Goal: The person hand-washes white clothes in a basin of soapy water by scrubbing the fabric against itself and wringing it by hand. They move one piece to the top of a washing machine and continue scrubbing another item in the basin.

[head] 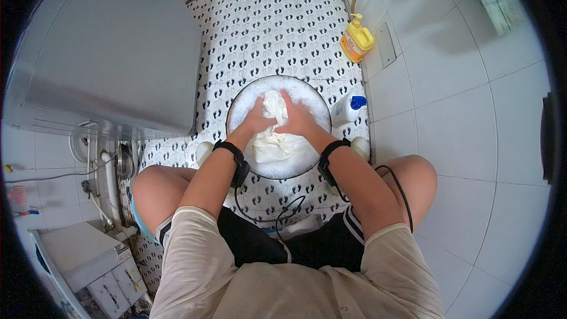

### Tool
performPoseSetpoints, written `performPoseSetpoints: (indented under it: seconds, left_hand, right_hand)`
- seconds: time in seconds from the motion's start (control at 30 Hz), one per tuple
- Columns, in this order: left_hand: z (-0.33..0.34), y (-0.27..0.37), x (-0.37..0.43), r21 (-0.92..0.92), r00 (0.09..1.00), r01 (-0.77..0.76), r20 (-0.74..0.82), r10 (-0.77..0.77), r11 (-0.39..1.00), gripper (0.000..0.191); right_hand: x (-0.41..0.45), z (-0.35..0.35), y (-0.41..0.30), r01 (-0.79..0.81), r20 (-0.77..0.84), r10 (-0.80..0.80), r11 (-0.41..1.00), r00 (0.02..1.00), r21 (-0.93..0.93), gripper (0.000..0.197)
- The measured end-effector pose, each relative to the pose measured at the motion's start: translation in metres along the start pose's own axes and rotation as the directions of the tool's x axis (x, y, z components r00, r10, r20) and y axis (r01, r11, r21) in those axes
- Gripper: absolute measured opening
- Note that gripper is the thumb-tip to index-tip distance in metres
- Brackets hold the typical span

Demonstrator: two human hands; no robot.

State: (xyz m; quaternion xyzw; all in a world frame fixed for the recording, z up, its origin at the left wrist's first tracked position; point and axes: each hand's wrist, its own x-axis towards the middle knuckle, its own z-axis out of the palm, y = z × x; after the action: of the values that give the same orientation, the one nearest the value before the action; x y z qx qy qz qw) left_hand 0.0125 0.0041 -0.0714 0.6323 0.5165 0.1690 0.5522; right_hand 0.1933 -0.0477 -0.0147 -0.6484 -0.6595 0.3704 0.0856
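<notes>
A round basin (227, 120) full of white suds (285, 83) stands on the floor between my feet. Wet white cloth (283, 148) lies bunched in it, part of it rising above the foam. My left hand (258, 117) grips the bunched cloth from the left side, its fingertips partly lost in the suds. From the right, my right hand (297, 117) holds the same bunch, thumb pointing inward. Folds of the cloth stand up between both hands, and a wider part spreads toward me. What lies beneath the foam is hidden.
Right of the basin stands a white bottle (345, 110) with a blue cap. A yellow pump jug (357, 40) sits farther along the tiled wall (447, 110). A large grey appliance (110, 53) fills the left. Cables (266, 220) hang from my wrist bands.
</notes>
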Motion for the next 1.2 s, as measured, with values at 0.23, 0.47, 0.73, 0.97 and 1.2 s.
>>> performPoseSetpoints:
  seconds: [0.23, 0.47, 0.73, 0.97, 1.2]
  left_hand:
    - [0.004, -0.010, 0.013, -0.033, 0.999, 0.038, 0.022, -0.038, 0.999, 0.105]
    - [0.022, -0.021, 0.029, 0.163, 0.995, 0.080, -0.076, -0.068, 0.983, 0.086]
    - [0.017, -0.062, 0.040, 0.100, 0.991, 0.031, -0.136, -0.017, 0.995, 0.076]
    - [0.018, -0.002, 0.014, 0.131, 0.976, 0.117, -0.199, -0.089, 0.984, 0.073]
    - [0.003, 0.060, -0.013, 0.028, 0.974, -0.018, -0.224, 0.024, 0.999, 0.067]
  right_hand:
    - [0.002, -0.001, -0.011, -0.022, -0.021, 0.021, 0.999, 1.000, -0.042, 0.112]
    - [0.010, 0.007, 0.007, -0.018, -0.077, 0.009, 0.994, 0.997, -0.110, 0.095]
    - [0.011, 0.009, -0.008, 0.050, -0.133, -0.065, 0.993, 0.989, -0.111, 0.078]
    - [0.008, 0.006, -0.001, 0.070, -0.181, -0.069, 0.998, 0.981, 0.002, 0.070]
    - [0.002, -0.016, -0.009, 0.246, -0.355, -0.176, 0.955, 0.918, 0.163, 0.059]
